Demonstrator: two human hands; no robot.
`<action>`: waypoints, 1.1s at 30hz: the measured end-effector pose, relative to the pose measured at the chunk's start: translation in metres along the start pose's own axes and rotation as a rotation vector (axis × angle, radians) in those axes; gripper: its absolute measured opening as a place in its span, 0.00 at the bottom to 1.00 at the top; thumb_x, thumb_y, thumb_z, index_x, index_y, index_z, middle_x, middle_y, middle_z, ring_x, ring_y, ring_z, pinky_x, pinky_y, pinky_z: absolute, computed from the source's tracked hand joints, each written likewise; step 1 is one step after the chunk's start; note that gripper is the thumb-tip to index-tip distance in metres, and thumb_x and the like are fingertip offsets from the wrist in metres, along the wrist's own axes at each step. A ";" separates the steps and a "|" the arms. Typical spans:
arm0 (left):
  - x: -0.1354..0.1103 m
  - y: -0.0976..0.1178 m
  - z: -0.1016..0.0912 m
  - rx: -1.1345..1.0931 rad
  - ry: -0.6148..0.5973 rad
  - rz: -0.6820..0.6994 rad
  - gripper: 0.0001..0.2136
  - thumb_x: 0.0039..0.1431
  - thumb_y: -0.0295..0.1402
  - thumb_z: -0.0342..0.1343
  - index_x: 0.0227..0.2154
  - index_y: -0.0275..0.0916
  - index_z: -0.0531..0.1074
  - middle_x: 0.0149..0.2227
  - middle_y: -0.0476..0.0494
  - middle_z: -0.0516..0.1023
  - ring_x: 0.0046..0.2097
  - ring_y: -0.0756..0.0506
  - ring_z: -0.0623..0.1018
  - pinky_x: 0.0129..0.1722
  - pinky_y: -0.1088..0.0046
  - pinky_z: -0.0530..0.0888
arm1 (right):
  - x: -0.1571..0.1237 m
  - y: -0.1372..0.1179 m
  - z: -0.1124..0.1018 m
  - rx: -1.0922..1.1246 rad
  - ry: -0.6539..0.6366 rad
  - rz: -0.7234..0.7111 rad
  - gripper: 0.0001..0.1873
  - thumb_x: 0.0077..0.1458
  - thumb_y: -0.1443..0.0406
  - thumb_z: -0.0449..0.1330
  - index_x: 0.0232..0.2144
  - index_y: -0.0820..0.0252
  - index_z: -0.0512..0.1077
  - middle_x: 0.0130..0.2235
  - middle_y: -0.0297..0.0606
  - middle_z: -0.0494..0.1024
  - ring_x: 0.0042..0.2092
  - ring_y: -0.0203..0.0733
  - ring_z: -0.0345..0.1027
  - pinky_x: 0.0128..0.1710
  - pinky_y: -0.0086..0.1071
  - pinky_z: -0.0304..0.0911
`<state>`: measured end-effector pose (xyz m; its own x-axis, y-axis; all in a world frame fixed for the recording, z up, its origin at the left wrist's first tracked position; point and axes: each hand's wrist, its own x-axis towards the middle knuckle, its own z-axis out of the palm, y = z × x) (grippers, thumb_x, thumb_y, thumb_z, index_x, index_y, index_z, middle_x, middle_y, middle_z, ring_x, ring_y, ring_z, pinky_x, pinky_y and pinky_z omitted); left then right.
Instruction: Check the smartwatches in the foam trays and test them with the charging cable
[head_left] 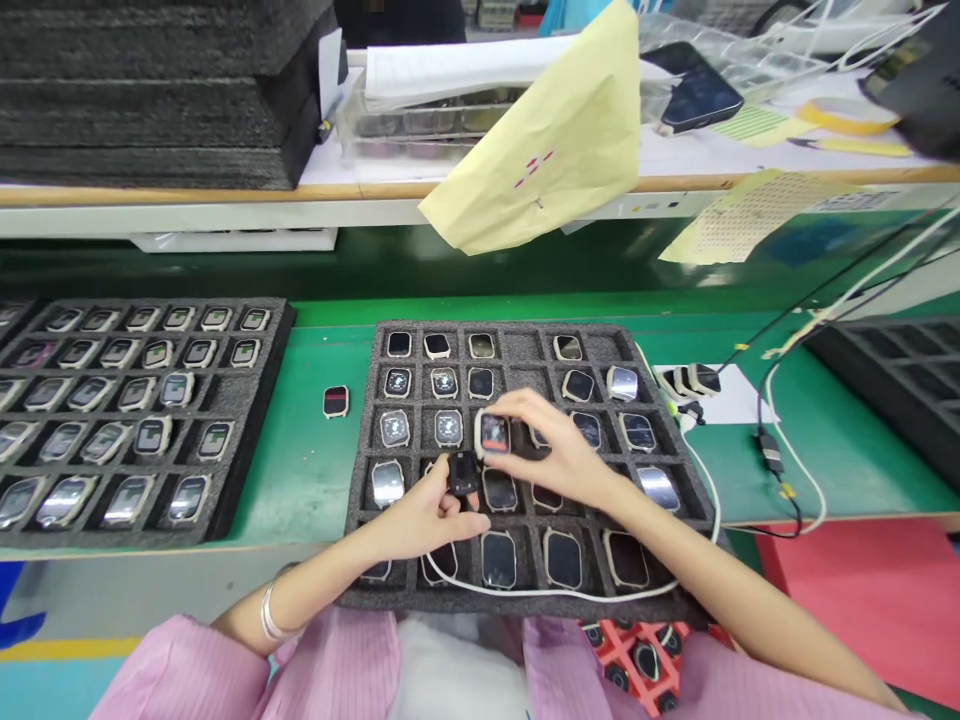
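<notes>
In my right hand [559, 455], thumb and fingers pinch a smartwatch case [494, 433] by its sides. Its screen is lit and shows some red. Close to its lower left, my left hand [427, 515] grips a small black block [463, 474], which looks like a watch charger. A white cable [555, 597] runs below that hand along the tray's near edge. Both hands are over a dark foam tray [517, 329], whose compartments hold strapless smartwatches [499, 558]. Some of those screens are lit, others dark. My hands partly cover the middle compartments.
Another foam tray [217, 528] of watches lies left. A single watch [336, 401] sits on the green bench [315, 480] between the trays. Several watches [703, 379] and cables [770, 450] lie right. A yellow paper [555, 130] hangs from the shelf above.
</notes>
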<state>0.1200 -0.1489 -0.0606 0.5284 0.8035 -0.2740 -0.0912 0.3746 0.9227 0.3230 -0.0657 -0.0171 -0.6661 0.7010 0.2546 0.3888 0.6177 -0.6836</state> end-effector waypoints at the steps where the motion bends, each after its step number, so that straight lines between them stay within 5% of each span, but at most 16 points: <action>1: 0.000 0.000 0.000 -0.009 -0.022 -0.016 0.22 0.54 0.39 0.62 0.46 0.39 0.59 0.38 0.49 0.69 0.25 0.56 0.62 0.23 0.80 0.60 | 0.001 0.007 -0.003 -0.059 0.021 0.018 0.18 0.56 0.62 0.63 0.48 0.58 0.67 0.46 0.44 0.70 0.48 0.51 0.65 0.49 0.45 0.64; 7: -0.001 0.007 0.004 0.010 -0.031 -0.044 0.22 0.57 0.39 0.59 0.50 0.39 0.58 0.38 0.48 0.70 0.26 0.55 0.62 0.25 0.78 0.60 | -0.006 0.031 -0.022 -0.411 -0.187 -0.017 0.24 0.56 0.62 0.63 0.54 0.63 0.66 0.50 0.49 0.68 0.51 0.55 0.63 0.49 0.50 0.63; 12: 0.007 0.017 0.009 0.032 -0.007 -0.043 0.17 0.57 0.38 0.58 0.45 0.37 0.62 0.37 0.48 0.70 0.25 0.56 0.63 0.20 0.80 0.59 | -0.015 0.027 -0.047 -0.573 -0.306 0.053 0.14 0.53 0.66 0.65 0.43 0.64 0.72 0.45 0.48 0.70 0.45 0.54 0.68 0.43 0.49 0.67; 18: 0.034 0.030 0.025 0.043 -0.037 -0.040 0.16 0.53 0.36 0.60 0.40 0.37 0.62 0.34 0.48 0.70 0.24 0.55 0.67 0.14 0.82 0.61 | -0.020 0.027 -0.038 -0.682 -0.271 0.167 0.19 0.47 0.67 0.70 0.41 0.69 0.71 0.43 0.52 0.69 0.40 0.55 0.69 0.38 0.48 0.70; 21: 0.041 0.028 0.028 0.001 -0.061 -0.015 0.17 0.51 0.34 0.62 0.41 0.37 0.62 0.38 0.45 0.71 0.27 0.54 0.69 0.15 0.83 0.65 | -0.024 0.032 -0.041 -0.633 -0.245 0.176 0.19 0.48 0.66 0.70 0.41 0.69 0.71 0.44 0.52 0.69 0.43 0.59 0.69 0.40 0.51 0.69; 26: 0.041 0.015 0.024 -0.052 -0.114 -0.033 0.22 0.48 0.31 0.64 0.44 0.36 0.63 0.40 0.43 0.70 0.29 0.53 0.70 0.17 0.82 0.69 | -0.034 0.019 -0.048 -0.175 -0.106 0.068 0.20 0.55 0.61 0.65 0.48 0.58 0.67 0.54 0.47 0.66 0.56 0.54 0.62 0.54 0.49 0.62; 33: 0.038 0.016 0.025 -0.142 -0.144 0.000 0.29 0.44 0.33 0.68 0.49 0.36 0.63 0.34 0.48 0.67 0.32 0.49 0.72 0.19 0.79 0.73 | -0.040 -0.011 -0.007 -0.203 -0.147 0.002 0.21 0.55 0.65 0.65 0.50 0.59 0.65 0.49 0.45 0.73 0.51 0.52 0.67 0.49 0.47 0.64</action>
<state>0.1596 -0.1239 -0.0500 0.6425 0.7331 -0.2229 -0.2040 0.4440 0.8725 0.3497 -0.0984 -0.0152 -0.7450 0.6521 0.1407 0.5001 0.6854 -0.5292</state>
